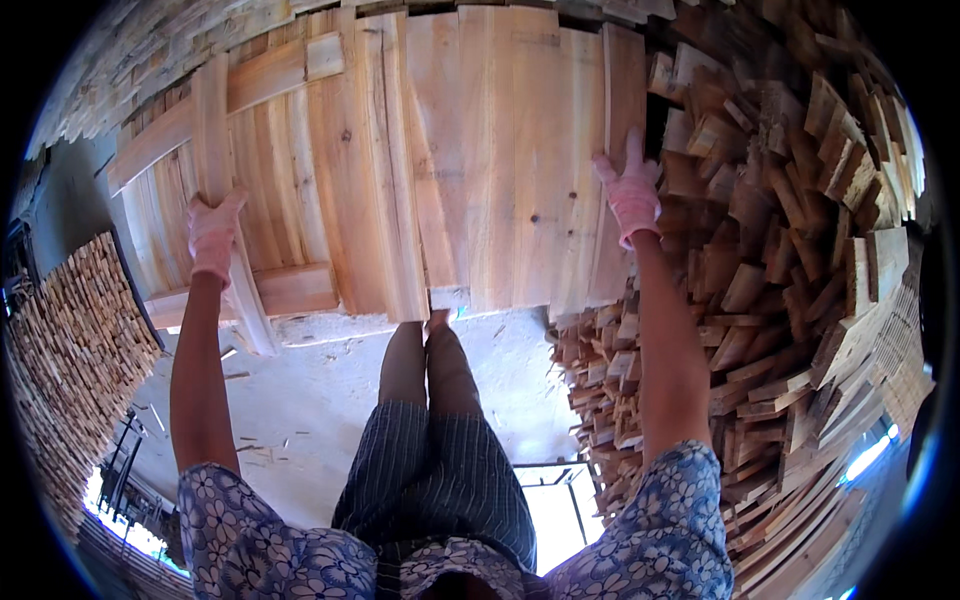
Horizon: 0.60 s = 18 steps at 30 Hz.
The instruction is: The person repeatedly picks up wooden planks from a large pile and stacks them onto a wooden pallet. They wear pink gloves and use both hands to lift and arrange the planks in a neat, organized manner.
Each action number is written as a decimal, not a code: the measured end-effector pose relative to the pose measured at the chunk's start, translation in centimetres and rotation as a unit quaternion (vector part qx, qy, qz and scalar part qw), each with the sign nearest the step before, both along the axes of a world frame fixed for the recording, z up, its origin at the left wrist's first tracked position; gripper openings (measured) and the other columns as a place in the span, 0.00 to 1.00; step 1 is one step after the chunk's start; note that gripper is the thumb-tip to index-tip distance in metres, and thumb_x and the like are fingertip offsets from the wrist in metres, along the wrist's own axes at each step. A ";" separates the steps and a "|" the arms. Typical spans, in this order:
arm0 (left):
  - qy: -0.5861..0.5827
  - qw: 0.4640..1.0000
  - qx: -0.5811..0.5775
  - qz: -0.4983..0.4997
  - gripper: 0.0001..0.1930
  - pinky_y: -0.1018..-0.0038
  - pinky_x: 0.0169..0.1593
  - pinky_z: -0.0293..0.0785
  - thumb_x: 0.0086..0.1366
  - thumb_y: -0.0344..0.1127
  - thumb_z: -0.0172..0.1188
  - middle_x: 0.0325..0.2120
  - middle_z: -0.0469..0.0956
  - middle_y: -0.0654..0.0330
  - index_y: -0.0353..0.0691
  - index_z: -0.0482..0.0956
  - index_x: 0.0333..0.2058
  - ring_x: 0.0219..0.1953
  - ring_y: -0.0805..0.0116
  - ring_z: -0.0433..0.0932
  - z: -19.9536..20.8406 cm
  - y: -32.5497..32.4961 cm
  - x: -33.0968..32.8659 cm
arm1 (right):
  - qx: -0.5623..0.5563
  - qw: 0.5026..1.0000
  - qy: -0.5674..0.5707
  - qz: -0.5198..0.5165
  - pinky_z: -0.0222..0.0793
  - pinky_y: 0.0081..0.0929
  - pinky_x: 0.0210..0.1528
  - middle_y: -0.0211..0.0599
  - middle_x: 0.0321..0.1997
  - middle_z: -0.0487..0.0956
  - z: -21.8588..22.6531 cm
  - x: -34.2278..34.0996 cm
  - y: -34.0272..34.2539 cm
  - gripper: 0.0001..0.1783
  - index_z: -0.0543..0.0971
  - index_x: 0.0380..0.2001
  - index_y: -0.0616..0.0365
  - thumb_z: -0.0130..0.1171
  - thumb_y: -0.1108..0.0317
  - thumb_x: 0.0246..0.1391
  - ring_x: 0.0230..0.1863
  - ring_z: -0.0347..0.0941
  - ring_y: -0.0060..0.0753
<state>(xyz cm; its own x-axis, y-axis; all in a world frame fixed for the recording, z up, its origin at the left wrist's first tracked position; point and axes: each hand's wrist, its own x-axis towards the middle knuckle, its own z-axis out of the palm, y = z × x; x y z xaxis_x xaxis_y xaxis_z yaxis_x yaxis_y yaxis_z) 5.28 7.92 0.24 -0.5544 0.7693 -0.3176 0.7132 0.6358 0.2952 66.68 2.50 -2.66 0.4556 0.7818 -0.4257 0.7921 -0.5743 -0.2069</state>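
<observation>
Both my hands wear pink gloves. My left hand (215, 232) grips a narrow wooden plank (209, 125) across its width; the plank lies on top of other boards at the left. On the right, my right hand (633, 196) rests on a brown plank (624, 88) at the end of a row of boards, its fingers apart and pressed to the wood. Between my hands, pale wooden boards (490, 150) lie side by side. A long board (395, 180) sits raised over them near the middle. Crosswise at far left lies another strip (284, 75).
A large heap of short wood pieces (745, 260) rises close on the right. Stacked slats (75, 350) stand at the left. Wood scraps litter the pale floor (300, 400) by my legs. More stacked wood (160, 50) lines the far side.
</observation>
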 end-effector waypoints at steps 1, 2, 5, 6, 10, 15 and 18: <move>-0.072 0.997 -0.031 0.007 0.42 0.56 0.62 0.71 0.60 0.50 0.73 0.50 0.76 0.51 0.37 0.64 0.66 0.54 0.48 0.76 1.9 -0.3 0.1 | 0.012 1.000 0.009 -0.001 0.66 0.54 0.64 0.68 0.63 0.66 0.2 0.0 0.2 0.51 0.52 0.78 0.37 0.59 0.34 0.57 0.63 0.68 0.73; -0.200 0.978 0.008 0.059 0.39 0.58 0.61 0.72 0.61 0.49 0.73 0.48 0.77 0.53 0.39 0.66 0.64 0.53 0.51 0.76 2.1 -2.5 0.0 | 0.019 1.000 0.017 0.000 0.66 0.54 0.65 0.69 0.64 0.66 0.5 0.1 0.2 0.51 0.52 0.78 0.37 0.59 0.34 0.57 0.63 0.68 0.73; -0.525 0.816 0.089 0.227 0.27 0.60 0.57 0.76 0.64 0.45 0.72 0.43 0.76 0.61 0.44 0.71 0.56 0.52 0.60 0.78 5.5 -11.5 2.0 | 0.016 0.999 0.044 -0.026 0.64 0.54 0.66 0.69 0.65 0.64 0.9 0.3 -0.2 0.54 0.51 0.78 0.36 0.60 0.31 0.55 0.65 0.66 0.73; -0.608 0.769 0.045 0.193 0.29 0.56 0.59 0.75 0.64 0.49 0.72 0.45 0.76 0.61 0.45 0.70 0.57 0.54 0.59 0.78 5.9 -15.1 3.3 | 0.005 0.999 0.034 -0.021 0.64 0.54 0.66 0.69 0.65 0.64 0.5 0.6 -0.3 0.55 0.50 0.78 0.36 0.61 0.30 0.54 0.66 0.65 0.73; -0.725 0.594 -0.160 0.309 0.26 0.45 0.65 0.71 0.60 0.49 0.74 0.55 0.77 0.59 0.51 0.75 0.54 0.61 0.54 0.74 6.4 -29.4 13.0 | 0.004 0.999 0.027 -0.017 0.60 0.52 0.70 0.72 0.69 0.59 -1.5 1.9 0.0 0.59 0.47 0.79 0.34 0.61 0.26 0.51 0.70 0.59 0.72; -0.730 0.383 -0.152 0.545 0.08 0.45 0.61 0.78 0.63 0.27 0.68 0.41 0.82 0.54 0.38 0.81 0.40 0.52 0.50 0.80 -1.2 -40.8 24.6 | 0.033 0.999 0.024 -0.015 0.62 0.52 0.68 0.75 0.66 0.61 -1.7 1.4 -0.1 0.60 0.49 0.78 0.37 0.64 0.28 0.50 0.67 0.62 0.75; -0.769 0.323 -0.092 0.543 0.14 0.46 0.66 0.73 0.63 0.25 0.66 0.51 0.78 0.46 0.27 0.79 0.47 0.56 0.45 0.78 -5.6 -34.8 29.1 | 0.046 0.999 0.000 0.018 0.61 0.52 0.68 0.76 0.66 0.61 -3.5 2.3 0.0 0.62 0.48 0.79 0.37 0.65 0.28 0.49 0.66 0.61 0.76</move>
